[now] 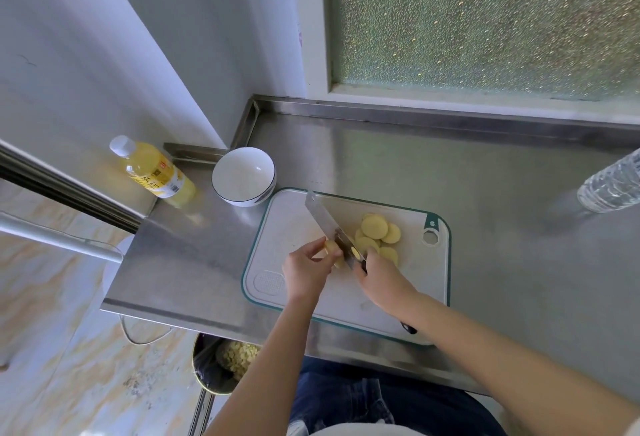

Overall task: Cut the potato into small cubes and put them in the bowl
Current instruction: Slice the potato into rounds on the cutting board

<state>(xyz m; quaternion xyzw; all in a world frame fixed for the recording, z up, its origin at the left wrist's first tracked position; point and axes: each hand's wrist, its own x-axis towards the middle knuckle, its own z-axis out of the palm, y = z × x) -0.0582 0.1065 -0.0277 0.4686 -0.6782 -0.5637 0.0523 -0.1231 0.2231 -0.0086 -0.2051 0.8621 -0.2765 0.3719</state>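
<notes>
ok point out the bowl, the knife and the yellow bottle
bowl [242,174]: head view, bare white inside
knife [325,222]: head view, middle of the blade
yellow bottle [156,172]: head view, labelled body

Counter [485,227]: brushed silver-grey steel. Cutting board [287,227]: off-white, teal-green border, with a fine dotted patch at one corner. Potato [330,247] and potato slices [374,226]: pale yellow. Knife [322,217]: silver blade, black handle. Bowl [239,172]: white, thin dark-blue line round the rim. Drink bottle [156,172]: yellow liquid, white cap, yellow label with a small red mark. Water bottle [613,186]: clear, ribbed pattern. Window glass [485,19]: frosted, pebbled texture, grey-green with yellow flecks. Wall [86,54]: white. Floor [52,297]: beige and white marbling. Bin [207,376]: yellowish rim, black liner. Jeans [346,397]: dark blue.
</notes>
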